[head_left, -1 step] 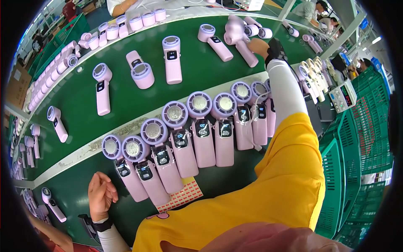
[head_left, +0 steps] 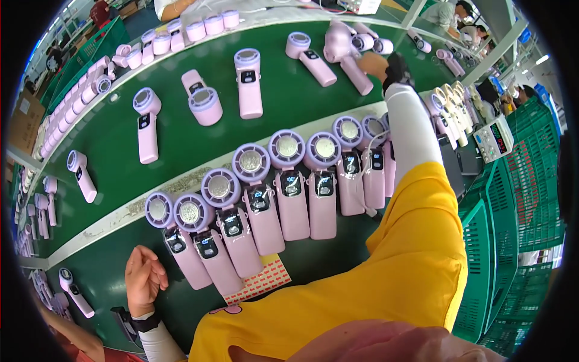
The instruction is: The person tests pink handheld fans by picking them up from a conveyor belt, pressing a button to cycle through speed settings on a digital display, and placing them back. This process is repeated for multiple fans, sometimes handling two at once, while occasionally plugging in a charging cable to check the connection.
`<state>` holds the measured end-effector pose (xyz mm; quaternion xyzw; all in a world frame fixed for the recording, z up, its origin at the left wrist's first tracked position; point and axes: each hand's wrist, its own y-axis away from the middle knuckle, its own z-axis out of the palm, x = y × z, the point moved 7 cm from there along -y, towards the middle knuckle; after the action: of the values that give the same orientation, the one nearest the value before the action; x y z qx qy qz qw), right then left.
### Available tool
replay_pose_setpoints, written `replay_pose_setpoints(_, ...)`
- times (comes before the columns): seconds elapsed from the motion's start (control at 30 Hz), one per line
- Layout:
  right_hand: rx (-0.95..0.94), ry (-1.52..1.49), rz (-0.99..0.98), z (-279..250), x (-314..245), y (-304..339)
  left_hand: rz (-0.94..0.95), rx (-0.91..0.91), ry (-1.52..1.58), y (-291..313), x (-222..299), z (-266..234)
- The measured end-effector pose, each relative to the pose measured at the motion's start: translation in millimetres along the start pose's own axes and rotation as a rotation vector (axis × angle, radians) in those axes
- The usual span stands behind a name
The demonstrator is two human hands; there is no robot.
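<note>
The right hand (head_left: 372, 65) reaches across to the far right part of the green work surface (head_left: 172, 145), up against a pink handheld fan (head_left: 357, 75). Its fingers are mostly hidden, so I cannot tell whether it grasps the fan or only touches it. That fan lies aslant near the far edge, its handle pointing toward the near edge, in a cluster of other fans.

The left hand (head_left: 143, 276) holds nothing; its fingers are loosely curled over the left part of the desk (head_left: 347, 241), palm turned partly toward the row of pink fans (head_left: 292, 205). The leftmost fan of that row (head_left: 194, 265) is nearest to it, apart from the fingers.

The row runs along the far edge of the desk, from the left part up to the right forearm, with round lilac heads toward the pale rail (head_left: 117, 220) and handles toward the near edge. Several small screens are lit, and a pale cable (head_left: 365, 172) crosses the right end. A sheet with red marks (head_left: 262, 283) lies at the handle ends of the left fans.

More fans (head_left: 248, 96) lie spaced along the green work surface. Beyond the desk's right edge are an instrument with a lit display (head_left: 493, 139) and green crates (head_left: 476, 259).
</note>
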<state>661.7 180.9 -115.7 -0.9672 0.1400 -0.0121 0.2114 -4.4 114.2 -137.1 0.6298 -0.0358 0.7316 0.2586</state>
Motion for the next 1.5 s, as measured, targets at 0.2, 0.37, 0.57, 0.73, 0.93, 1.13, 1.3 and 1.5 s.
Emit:
replay_pose_setpoints(0.2,-0.334,-0.030,0.284,5.0,34.5,-8.0,0.014,-0.018,0.005,-2.8,-1.2,0.1)
replay_pose_setpoints(0.37,-0.180,0.213,0.459,-28.3,33.7,31.5,0.007,-0.006,-0.038,2.3,-1.5,4.4)
replay_pose_setpoints(0.57,0.120,0.496,0.151,-148.5,16.1,106.0,-0.019,-0.037,-0.134,6.2,2.2,6.0)
replay_pose_setpoints(0.73,0.510,0.442,-0.049,-231.4,-25.6,173.0,0.025,-0.055,-0.107,4.9,4.0,7.0)
replay_pose_setpoints(0.93,0.682,0.372,-0.224,-256.0,-62.6,205.0,0.037,-0.080,-0.095,4.5,5.3,7.7)
replay_pose_setpoints(1.13,0.323,0.179,0.230,-210.5,-19.6,149.4,0.020,-0.031,-0.075,9.2,4.5,8.1)
replay_pose_setpoints(1.3,-0.038,0.514,0.172,-106.1,62.3,95.1,0.043,-0.008,-0.035,5.7,7.1,3.1)
replay_pose_setpoints(1.5,-0.322,0.576,0.224,-14.0,92.7,70.7,-0.028,-0.023,0.116,-3.7,-4.2,-4.0)
